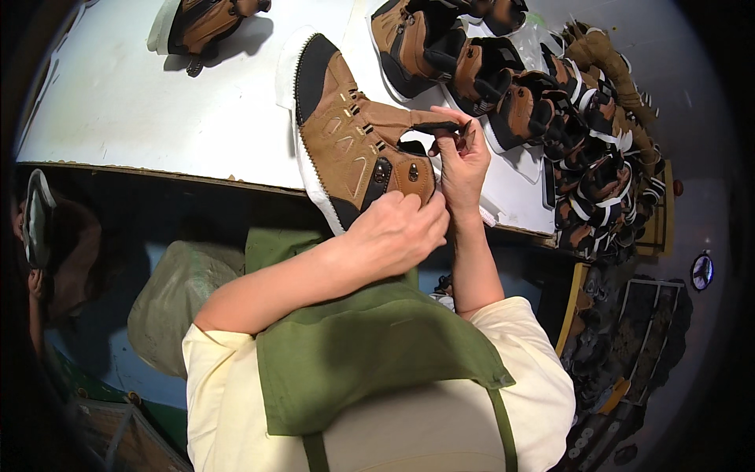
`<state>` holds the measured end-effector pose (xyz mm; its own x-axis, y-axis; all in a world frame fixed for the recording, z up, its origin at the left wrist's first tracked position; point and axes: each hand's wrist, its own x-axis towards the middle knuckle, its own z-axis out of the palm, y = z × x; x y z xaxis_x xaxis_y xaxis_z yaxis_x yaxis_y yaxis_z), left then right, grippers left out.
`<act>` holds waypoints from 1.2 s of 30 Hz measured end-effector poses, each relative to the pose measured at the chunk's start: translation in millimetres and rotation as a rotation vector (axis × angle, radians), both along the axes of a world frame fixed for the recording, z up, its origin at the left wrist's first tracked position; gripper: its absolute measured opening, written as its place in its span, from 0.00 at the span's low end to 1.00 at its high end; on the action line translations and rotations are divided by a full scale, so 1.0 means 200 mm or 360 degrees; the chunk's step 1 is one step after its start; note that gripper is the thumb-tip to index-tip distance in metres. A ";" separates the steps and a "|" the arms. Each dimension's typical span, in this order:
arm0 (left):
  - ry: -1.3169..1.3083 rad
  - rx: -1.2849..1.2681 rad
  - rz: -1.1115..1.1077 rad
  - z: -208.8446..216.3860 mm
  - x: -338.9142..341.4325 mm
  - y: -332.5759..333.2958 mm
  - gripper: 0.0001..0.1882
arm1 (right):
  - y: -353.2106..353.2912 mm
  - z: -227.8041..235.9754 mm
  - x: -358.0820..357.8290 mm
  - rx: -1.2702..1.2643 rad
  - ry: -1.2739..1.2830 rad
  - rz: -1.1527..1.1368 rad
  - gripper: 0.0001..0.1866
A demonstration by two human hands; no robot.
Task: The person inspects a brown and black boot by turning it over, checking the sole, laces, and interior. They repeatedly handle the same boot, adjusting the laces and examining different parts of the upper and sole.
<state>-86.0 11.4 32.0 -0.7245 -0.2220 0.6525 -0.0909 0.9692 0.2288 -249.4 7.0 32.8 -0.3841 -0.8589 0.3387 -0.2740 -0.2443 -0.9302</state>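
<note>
A brown boot upper point(338, 149) lies on its side at the table's front edge, its black toe pointing away from me. It has a toothed lower edge with white material along it, lace loops and dark metal hooks. My left hand point(401, 232) is closed, fingers curled on the boot's ankle part near the collar; its fingertips are partly hidden. Beyond it, my right hand point(464, 161) pinches the dark top end of the boot's tongue point(393, 119) between thumb and fingers. Part of the collar opening is dark inside.
A white table point(204, 118) spans the front. Another brown boot upper point(208, 27) lies at the far left. Several more boots point(515, 110) stand crowded on the right, beside a heap of uppers point(605, 173). A large grey-green sack point(177, 299) stands below the table at left.
</note>
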 end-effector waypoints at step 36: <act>0.0237 0.0001 0.0252 -0.05 0.12 -0.08 0.09 | 0.05 -0.15 -0.03 -0.0281 0.0577 0.0092 0.13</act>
<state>-61.6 -4.6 21.4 -0.5759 -0.3258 0.7498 -0.2073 0.9454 0.2516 -255.4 16.4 2.2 -0.1651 -0.7921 0.5876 -0.5576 -0.4164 -0.7181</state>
